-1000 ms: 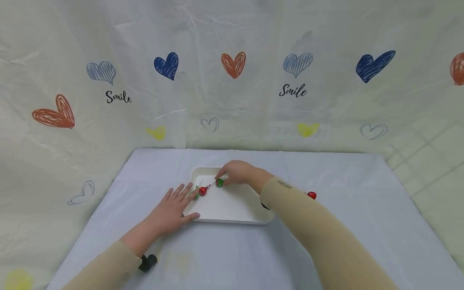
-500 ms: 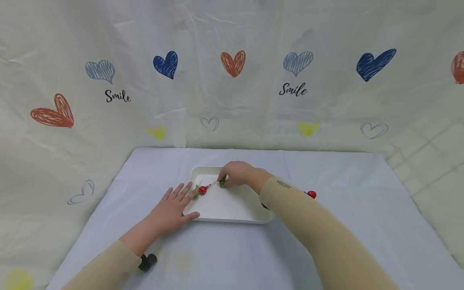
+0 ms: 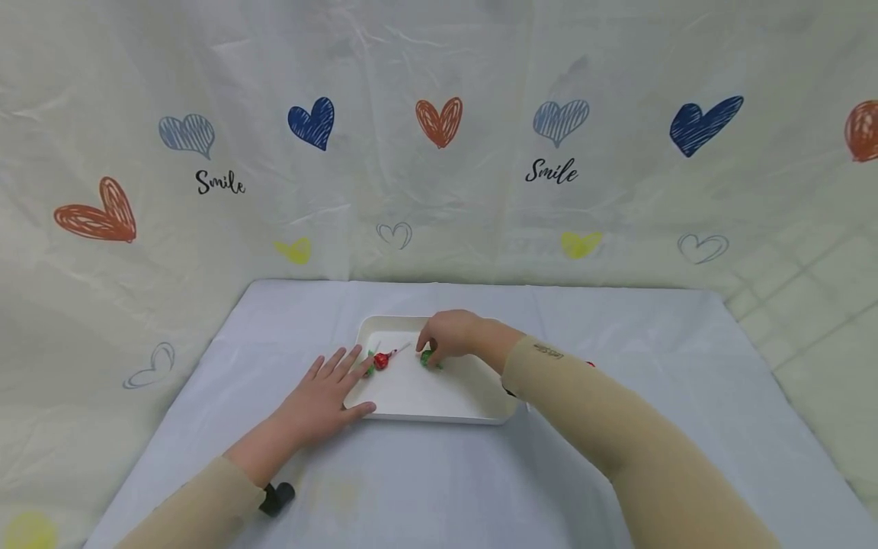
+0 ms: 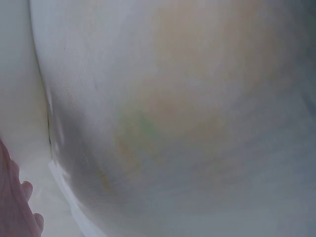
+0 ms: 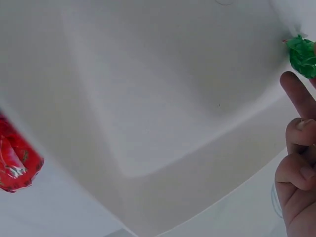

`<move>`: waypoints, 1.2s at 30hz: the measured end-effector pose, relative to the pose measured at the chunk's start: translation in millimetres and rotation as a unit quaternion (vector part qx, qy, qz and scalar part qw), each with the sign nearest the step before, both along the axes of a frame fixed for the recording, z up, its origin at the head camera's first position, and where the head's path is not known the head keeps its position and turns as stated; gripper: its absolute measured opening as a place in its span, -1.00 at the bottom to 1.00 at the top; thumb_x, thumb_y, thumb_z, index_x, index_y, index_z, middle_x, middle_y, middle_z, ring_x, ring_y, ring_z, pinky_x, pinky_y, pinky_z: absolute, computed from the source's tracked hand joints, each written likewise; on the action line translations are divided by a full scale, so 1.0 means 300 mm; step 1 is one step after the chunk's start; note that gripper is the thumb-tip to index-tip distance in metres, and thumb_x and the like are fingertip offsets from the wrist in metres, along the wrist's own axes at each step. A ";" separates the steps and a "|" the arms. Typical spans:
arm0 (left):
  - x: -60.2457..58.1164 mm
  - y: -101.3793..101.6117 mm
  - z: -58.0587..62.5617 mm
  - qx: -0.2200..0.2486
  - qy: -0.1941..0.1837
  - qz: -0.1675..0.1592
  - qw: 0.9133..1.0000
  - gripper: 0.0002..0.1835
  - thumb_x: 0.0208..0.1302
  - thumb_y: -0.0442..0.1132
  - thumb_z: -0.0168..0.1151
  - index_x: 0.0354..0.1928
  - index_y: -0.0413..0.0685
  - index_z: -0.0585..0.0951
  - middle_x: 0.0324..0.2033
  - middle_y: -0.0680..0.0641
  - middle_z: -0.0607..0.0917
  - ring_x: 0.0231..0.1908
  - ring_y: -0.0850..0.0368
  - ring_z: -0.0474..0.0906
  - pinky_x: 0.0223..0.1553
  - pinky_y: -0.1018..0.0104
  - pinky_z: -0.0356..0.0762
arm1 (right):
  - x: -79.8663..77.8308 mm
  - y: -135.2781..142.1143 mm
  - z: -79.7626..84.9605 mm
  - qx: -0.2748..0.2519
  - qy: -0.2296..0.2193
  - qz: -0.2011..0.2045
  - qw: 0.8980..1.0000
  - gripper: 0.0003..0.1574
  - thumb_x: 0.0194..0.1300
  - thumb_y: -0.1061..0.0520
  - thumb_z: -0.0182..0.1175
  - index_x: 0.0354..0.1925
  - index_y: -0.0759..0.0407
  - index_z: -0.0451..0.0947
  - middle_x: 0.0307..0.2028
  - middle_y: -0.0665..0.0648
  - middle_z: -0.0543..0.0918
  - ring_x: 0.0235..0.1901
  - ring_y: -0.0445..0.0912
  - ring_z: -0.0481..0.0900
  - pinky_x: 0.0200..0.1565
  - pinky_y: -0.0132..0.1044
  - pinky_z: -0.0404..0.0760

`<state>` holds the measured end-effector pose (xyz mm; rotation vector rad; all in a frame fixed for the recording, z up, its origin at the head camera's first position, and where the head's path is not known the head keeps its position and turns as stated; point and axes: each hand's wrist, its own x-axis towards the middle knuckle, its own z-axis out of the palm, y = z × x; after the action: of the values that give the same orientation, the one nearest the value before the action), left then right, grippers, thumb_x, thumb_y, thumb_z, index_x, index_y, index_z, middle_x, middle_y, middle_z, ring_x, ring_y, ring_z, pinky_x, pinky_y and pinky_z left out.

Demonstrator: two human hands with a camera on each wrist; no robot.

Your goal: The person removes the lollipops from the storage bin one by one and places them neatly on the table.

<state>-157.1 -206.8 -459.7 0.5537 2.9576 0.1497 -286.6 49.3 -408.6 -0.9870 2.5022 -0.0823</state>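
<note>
Left hand (image 3: 321,402) splayed across the left edge of the white tray (image 3: 439,398) — right hand (image 3: 453,334) pinching a green-wrapped sweet (image 5: 300,57), red lollipop (image 3: 381,361) between the two.

We see a beige fabric left sleeve (image 3: 195,499) and a matching right sleeve (image 3: 610,435) with small dark lettering (image 3: 548,351) near its cuff (image 3: 511,367). A rounded black attachment (image 3: 278,499) shows at the left cuff (image 3: 245,482).

glossy green wrapper (image 5: 301,57), smooth matt tray (image 5: 148,113)
</note>
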 end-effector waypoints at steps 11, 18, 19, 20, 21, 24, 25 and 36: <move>-0.002 -0.001 0.000 0.000 -0.004 0.002 1.000 -0.07 0.31 0.44 -0.02 0.58 0.14 0.05 0.57 -0.06 -0.09 0.53 -0.15 -0.21 0.47 -0.21 -0.26 | 0.007 0.048 0.024 -0.028 -0.015 -0.024 0.999 -0.60 0.27 -0.07 0.37 0.09 -0.25 0.68 -0.08 -0.21 0.67 0.07 -0.16 0.54 0.11 -0.24 0.50; -0.002 0.000 0.004 -0.005 -0.003 0.000 1.000 -0.05 0.30 0.48 -0.08 0.58 0.14 0.06 0.57 -0.07 -0.08 0.53 -0.16 -0.19 0.47 -0.21 -0.26 | 0.000 0.046 0.007 -0.033 -0.033 -0.026 0.999 -0.58 0.29 -0.02 0.37 0.11 -0.29 0.67 0.08 -0.24 0.63 0.21 -0.13 0.48 0.26 -0.17 0.44; -0.003 0.000 0.004 -0.004 -0.002 0.000 1.000 -0.05 0.30 0.48 -0.08 0.57 0.14 0.06 0.57 -0.07 -0.08 0.53 -0.16 -0.19 0.47 -0.22 -0.25 | -0.002 0.044 0.004 -0.032 -0.033 -0.022 0.999 -0.58 0.29 -0.01 0.37 0.11 -0.29 0.67 0.07 -0.25 0.64 0.20 -0.14 0.48 0.26 -0.17 0.44; -0.004 0.000 0.002 -0.003 -0.002 0.000 1.000 -0.05 0.30 0.48 -0.08 0.58 0.14 0.06 0.57 -0.07 -0.08 0.53 -0.16 -0.19 0.47 -0.22 -0.25 | -0.002 0.042 0.002 -0.031 -0.033 -0.019 0.999 -0.58 0.29 -0.01 0.36 0.12 -0.29 0.67 0.07 -0.26 0.64 0.20 -0.15 0.49 0.25 -0.18 0.44; -0.004 0.000 0.001 -0.002 -0.001 0.000 1.000 -0.05 0.30 0.48 -0.07 0.57 0.14 0.06 0.57 -0.07 -0.08 0.53 -0.16 -0.19 0.46 -0.22 -0.25 | -0.003 0.039 0.000 -0.029 -0.034 -0.016 0.999 -0.58 0.29 0.00 0.36 0.12 -0.29 0.67 0.06 -0.26 0.64 0.19 -0.16 0.49 0.25 -0.19 0.44; -0.005 -0.004 -0.004 -0.003 0.001 0.001 1.000 -0.05 0.30 0.48 -0.07 0.57 0.15 0.06 0.57 -0.07 -0.08 0.53 -0.16 -0.20 0.46 -0.22 -0.24 | -0.001 0.030 0.000 -0.023 -0.036 -0.009 0.999 -0.59 0.30 0.01 0.36 0.11 -0.27 0.67 0.04 -0.27 0.65 0.17 -0.18 0.50 0.25 -0.20 0.44; -0.004 -0.005 -0.005 -0.005 0.003 0.001 1.000 -0.05 0.30 0.48 -0.08 0.58 0.15 0.06 0.57 -0.06 -0.08 0.53 -0.16 -0.19 0.46 -0.22 -0.23 | -0.002 0.027 -0.001 -0.021 -0.036 -0.007 0.999 -0.59 0.30 0.01 0.36 0.11 -0.26 0.68 0.04 -0.27 0.65 0.16 -0.18 0.51 0.25 -0.21 0.44; -0.003 -0.008 -0.005 0.004 0.011 -0.008 1.000 -0.04 0.29 0.52 -0.14 0.57 0.12 0.09 0.56 -0.09 -0.04 0.53 -0.17 -0.16 0.47 -0.21 -0.23 | -0.008 0.019 -0.010 -0.008 -0.023 -0.010 1.000 -0.74 0.25 -0.02 0.40 -0.07 -0.21 0.75 -0.20 -0.27 0.68 -0.11 -0.29 0.54 0.07 -0.28 0.53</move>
<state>-157.9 -209.3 -461.1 0.5834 2.9744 0.1555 -289.0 55.0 -411.7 -0.9550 2.4728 -0.1292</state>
